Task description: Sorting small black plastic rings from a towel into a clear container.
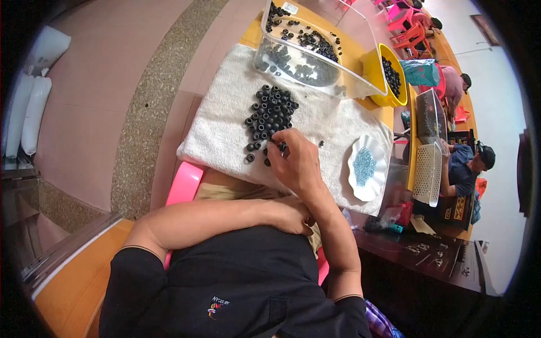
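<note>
**Sorting little black rings on a towel**

The right hand (297,163) is reaching onto the white towel (225,129), fingertips pinched together at the near edge of the pile of small black rings (270,115). It looks closed on one ring, though the piece itself is too tiny and tucked under the fingers to be sure. The left hand (290,217) is not working at all: it's folded across the body, resting against the right forearm below the towel's near edge, and I can't tell if it's holding anything.

The rings sit in a loose heap around the middle of the towel, with a few strays rolled off toward its near edge. My guess is they're light, hard and rigid, and a bit prone to rolling, so the towel's nap keeps them put. A fingertip pinch across the outer rim seems the way to pick one up.

At the towel's far edge lies a clear plastic tray (315,56) tipped on its side, with more rings in it. Past the towel's far right corner is a yellow bowl (375,73) of the same. On the towel's right end sits a white scalloped dish (367,168) with small blue-grey bits. Other people are sitting further along the table, well beyond the towel.
</note>
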`<state>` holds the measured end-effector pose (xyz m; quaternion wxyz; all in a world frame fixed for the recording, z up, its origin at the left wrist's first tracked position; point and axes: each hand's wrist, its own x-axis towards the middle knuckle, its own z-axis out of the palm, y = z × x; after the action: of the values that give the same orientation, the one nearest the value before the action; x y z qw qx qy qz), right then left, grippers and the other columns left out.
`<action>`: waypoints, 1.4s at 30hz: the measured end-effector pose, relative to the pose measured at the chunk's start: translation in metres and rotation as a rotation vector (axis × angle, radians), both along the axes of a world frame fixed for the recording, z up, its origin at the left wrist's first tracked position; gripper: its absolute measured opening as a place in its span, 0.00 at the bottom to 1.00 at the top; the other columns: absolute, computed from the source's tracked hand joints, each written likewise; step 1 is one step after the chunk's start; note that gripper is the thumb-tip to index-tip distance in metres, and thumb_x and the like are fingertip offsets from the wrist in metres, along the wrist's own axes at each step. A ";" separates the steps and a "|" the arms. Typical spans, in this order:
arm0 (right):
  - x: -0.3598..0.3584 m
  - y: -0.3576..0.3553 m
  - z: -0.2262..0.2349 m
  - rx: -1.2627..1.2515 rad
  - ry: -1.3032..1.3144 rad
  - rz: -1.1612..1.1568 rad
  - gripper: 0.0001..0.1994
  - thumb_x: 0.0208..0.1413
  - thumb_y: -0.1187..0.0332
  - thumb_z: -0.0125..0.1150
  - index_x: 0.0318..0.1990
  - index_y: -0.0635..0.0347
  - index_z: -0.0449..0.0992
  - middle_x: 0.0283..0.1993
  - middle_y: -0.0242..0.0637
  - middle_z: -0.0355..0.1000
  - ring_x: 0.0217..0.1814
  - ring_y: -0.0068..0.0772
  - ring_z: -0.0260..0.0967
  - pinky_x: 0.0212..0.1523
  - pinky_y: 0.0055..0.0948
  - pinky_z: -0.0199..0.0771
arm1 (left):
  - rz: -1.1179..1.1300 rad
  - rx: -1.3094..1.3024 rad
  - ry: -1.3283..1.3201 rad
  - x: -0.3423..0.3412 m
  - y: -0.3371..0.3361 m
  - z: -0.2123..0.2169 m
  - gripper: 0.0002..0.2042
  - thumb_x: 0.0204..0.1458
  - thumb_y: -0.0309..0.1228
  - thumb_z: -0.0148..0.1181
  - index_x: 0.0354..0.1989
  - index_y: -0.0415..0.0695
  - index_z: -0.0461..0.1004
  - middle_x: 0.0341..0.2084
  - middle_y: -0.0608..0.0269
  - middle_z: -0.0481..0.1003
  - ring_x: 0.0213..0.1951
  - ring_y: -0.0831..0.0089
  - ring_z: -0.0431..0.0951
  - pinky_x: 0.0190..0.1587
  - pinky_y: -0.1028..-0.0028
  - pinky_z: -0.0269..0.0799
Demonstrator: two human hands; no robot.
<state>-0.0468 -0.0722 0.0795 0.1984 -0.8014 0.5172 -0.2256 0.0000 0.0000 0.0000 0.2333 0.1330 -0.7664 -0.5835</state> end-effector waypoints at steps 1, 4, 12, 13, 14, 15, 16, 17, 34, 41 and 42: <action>-0.001 0.000 -0.001 -0.020 -0.019 0.012 0.08 0.53 0.70 0.65 0.40 0.59 0.76 0.38 0.46 0.76 0.37 0.53 0.77 0.37 0.45 0.77 | -0.011 0.016 -0.011 0.002 -0.001 0.004 0.12 0.46 0.32 0.66 0.32 0.34 0.77 0.31 0.47 0.80 0.37 0.52 0.79 0.42 0.60 0.74; -0.001 0.000 -0.003 -0.048 -0.068 0.046 0.08 0.53 0.73 0.65 0.40 0.59 0.76 0.38 0.46 0.76 0.36 0.53 0.77 0.35 0.44 0.77 | -0.024 0.034 -0.013 0.002 0.000 0.001 0.12 0.46 0.32 0.66 0.32 0.34 0.77 0.30 0.46 0.79 0.37 0.51 0.79 0.41 0.59 0.73; -0.004 -0.002 -0.005 -0.192 -0.176 0.178 0.12 0.55 0.82 0.61 0.47 0.61 0.77 0.41 0.47 0.76 0.38 0.54 0.78 0.36 0.42 0.79 | -0.021 0.024 -0.029 0.003 0.000 0.003 0.13 0.47 0.34 0.65 0.31 0.34 0.77 0.28 0.48 0.79 0.34 0.51 0.79 0.41 0.60 0.73; -0.004 -0.002 -0.004 -0.174 -0.177 0.175 0.12 0.54 0.82 0.61 0.45 0.62 0.77 0.41 0.47 0.77 0.38 0.53 0.78 0.36 0.40 0.79 | -0.025 0.029 -0.043 0.003 -0.001 0.004 0.13 0.47 0.34 0.65 0.31 0.35 0.77 0.29 0.48 0.79 0.35 0.52 0.79 0.41 0.60 0.74; -0.004 -0.001 -0.003 -0.157 -0.177 0.172 0.12 0.53 0.83 0.62 0.44 0.63 0.77 0.41 0.47 0.77 0.39 0.52 0.77 0.37 0.38 0.78 | -0.029 0.034 -0.058 0.003 -0.002 0.004 0.13 0.47 0.34 0.65 0.31 0.35 0.78 0.29 0.48 0.80 0.35 0.52 0.79 0.41 0.60 0.74; -0.006 -0.001 -0.003 -0.158 -0.176 0.171 0.12 0.53 0.83 0.62 0.44 0.63 0.77 0.41 0.47 0.77 0.39 0.52 0.77 0.37 0.38 0.78 | -0.031 0.032 -0.057 0.002 -0.002 0.003 0.13 0.47 0.34 0.65 0.31 0.35 0.78 0.29 0.48 0.80 0.35 0.52 0.79 0.41 0.60 0.74; -0.007 0.000 -0.003 -0.141 -0.182 0.167 0.11 0.53 0.83 0.62 0.44 0.63 0.77 0.41 0.47 0.77 0.39 0.52 0.77 0.37 0.38 0.78 | -0.043 0.037 -0.063 0.001 -0.001 0.002 0.13 0.47 0.35 0.65 0.32 0.35 0.78 0.31 0.47 0.80 0.37 0.52 0.80 0.42 0.60 0.74; -0.009 0.000 -0.004 -0.124 -0.188 0.164 0.11 0.52 0.83 0.62 0.44 0.63 0.77 0.40 0.47 0.77 0.39 0.52 0.77 0.37 0.38 0.78 | -0.056 0.042 -0.069 0.000 -0.001 0.001 0.13 0.47 0.35 0.64 0.33 0.35 0.78 0.32 0.47 0.80 0.38 0.52 0.80 0.43 0.60 0.74; -0.084 -0.007 0.000 -0.167 -0.281 -0.111 0.09 0.56 0.80 0.65 0.44 0.64 0.76 0.38 0.39 0.77 0.37 0.26 0.77 0.39 0.24 0.77 | -0.060 0.089 -0.195 0.020 -0.014 0.041 0.15 0.50 0.37 0.62 0.38 0.36 0.80 0.36 0.44 0.81 0.43 0.50 0.81 0.49 0.57 0.74; -0.098 -0.010 0.003 -0.258 0.101 -0.039 0.11 0.54 0.80 0.62 0.44 0.62 0.78 0.44 0.45 0.76 0.43 0.49 0.75 0.44 0.38 0.76 | -0.059 0.105 -0.200 0.020 -0.016 0.042 0.13 0.50 0.36 0.62 0.36 0.37 0.79 0.34 0.46 0.81 0.41 0.51 0.82 0.47 0.57 0.75; -0.097 -0.010 0.005 -0.285 0.187 -0.019 0.09 0.55 0.77 0.61 0.44 0.62 0.79 0.45 0.44 0.76 0.43 0.49 0.76 0.43 0.38 0.77 | -0.058 0.106 -0.201 0.021 -0.016 0.042 0.13 0.50 0.36 0.62 0.36 0.37 0.79 0.34 0.46 0.81 0.41 0.51 0.82 0.47 0.57 0.75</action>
<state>-0.1443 -0.0819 0.0841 0.0316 -0.8340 0.5037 -0.2231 0.0208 -0.0156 0.0420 0.1310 0.1808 -0.7575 -0.6135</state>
